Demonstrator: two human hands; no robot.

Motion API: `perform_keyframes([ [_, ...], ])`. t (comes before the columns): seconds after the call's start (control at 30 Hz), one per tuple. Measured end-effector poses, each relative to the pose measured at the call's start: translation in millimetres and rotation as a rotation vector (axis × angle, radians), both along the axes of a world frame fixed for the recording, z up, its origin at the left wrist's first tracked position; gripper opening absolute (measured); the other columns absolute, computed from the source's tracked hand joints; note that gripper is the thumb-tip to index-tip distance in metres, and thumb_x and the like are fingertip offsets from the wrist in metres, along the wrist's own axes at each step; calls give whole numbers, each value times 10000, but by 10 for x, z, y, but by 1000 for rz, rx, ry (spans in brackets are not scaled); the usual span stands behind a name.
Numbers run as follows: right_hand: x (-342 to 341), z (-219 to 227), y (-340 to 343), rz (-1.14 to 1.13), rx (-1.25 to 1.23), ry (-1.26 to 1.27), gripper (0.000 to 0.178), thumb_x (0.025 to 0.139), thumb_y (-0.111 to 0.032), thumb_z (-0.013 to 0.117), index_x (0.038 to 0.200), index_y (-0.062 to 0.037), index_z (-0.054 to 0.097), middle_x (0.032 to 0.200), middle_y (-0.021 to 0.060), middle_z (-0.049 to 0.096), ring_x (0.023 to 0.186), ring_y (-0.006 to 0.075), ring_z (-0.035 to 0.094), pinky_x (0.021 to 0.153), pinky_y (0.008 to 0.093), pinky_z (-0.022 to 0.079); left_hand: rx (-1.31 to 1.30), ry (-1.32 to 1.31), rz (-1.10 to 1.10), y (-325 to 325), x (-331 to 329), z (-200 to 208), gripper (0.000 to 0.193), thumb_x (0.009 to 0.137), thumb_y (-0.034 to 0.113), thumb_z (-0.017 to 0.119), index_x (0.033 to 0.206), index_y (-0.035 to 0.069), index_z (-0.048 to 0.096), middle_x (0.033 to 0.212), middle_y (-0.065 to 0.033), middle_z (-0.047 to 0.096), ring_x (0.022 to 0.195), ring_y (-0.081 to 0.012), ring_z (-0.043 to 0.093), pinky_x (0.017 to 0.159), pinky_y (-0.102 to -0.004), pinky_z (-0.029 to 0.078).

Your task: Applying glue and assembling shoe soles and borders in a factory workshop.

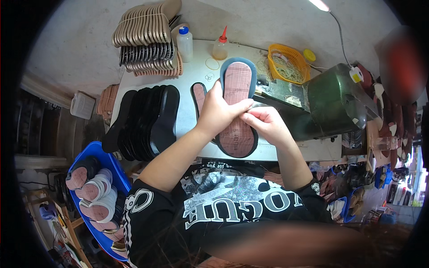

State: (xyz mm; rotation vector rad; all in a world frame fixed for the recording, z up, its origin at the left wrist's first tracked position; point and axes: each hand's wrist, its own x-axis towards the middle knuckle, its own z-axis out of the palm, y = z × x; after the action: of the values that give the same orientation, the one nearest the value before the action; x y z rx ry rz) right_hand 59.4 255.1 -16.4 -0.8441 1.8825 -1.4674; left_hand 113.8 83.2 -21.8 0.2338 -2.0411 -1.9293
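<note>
A shoe insole (234, 138) with a pinkish, cross-lined face and a dark rim stands tilted over the table's front edge. My left hand (216, 111) grips it around the middle, thumb across its face. At the insole's right edge, my right hand (269, 127) has thumb and forefinger pinched together beside the left thumb. Whatever may be between those fingertips is too small to make out. Behind my left wrist lies another pink-faced insole (198, 91), partly covered. Left of my forearm, a row of black insoles (145, 123) leans together on the table.
On the white table (196, 51) stand bundled beige soles (143, 27), a blue-capped bottle (184, 47), a red-nozzled bottle (220, 48) and a yellow basket (290, 58) of rubber bands. A dark green machine (333, 100) occupies the right. A blue crate (96, 223) holds bundled insoles at lower left.
</note>
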Motion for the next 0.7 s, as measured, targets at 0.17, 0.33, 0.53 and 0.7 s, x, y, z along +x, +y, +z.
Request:
perform_keyframes([
  [0.17, -12, -131, 151, 8, -101, -420, 243, 915, -209, 631, 997, 12, 690, 896, -10, 666, 798, 35, 560, 741, 214, 457, 385, 89, -48, -163, -368, -40, 446, 734, 108, 772, 1070, -65, 537, 983, -136, 650, 884, -190, 640, 797, -318, 521],
  [0.33, 41, -239, 79, -153, -298, -437, 248, 914, -186, 624, 1048, 18, 668, 954, 32, 681, 843, 70, 603, 800, 235, 469, 56, 36, 46, -209, -732, -299, 525, 712, 316, 774, 1023, -62, 585, 1018, -184, 648, 940, -282, 629, 838, -366, 504],
  [0.53, -25, -297, 64, -256, -364, -565, 260, 906, -166, 621, 1054, 46, 649, 959, 73, 690, 834, 100, 636, 779, 247, 489, -600, -203, 186, -236, -945, -275, 656, 690, 511, 706, 996, -64, 626, 1110, -221, 579, 1114, -378, 481, 975, -431, 407],
  [0.7, -54, -277, 46, -377, -474, -587, 234, 924, -141, 585, 1057, 42, 645, 986, 86, 686, 852, 109, 642, 763, 241, 497, -657, -227, 223, -130, -1084, -169, 588, 711, 490, 703, 951, -44, 660, 1077, -247, 602, 1098, -389, 507, 972, -432, 398],
])
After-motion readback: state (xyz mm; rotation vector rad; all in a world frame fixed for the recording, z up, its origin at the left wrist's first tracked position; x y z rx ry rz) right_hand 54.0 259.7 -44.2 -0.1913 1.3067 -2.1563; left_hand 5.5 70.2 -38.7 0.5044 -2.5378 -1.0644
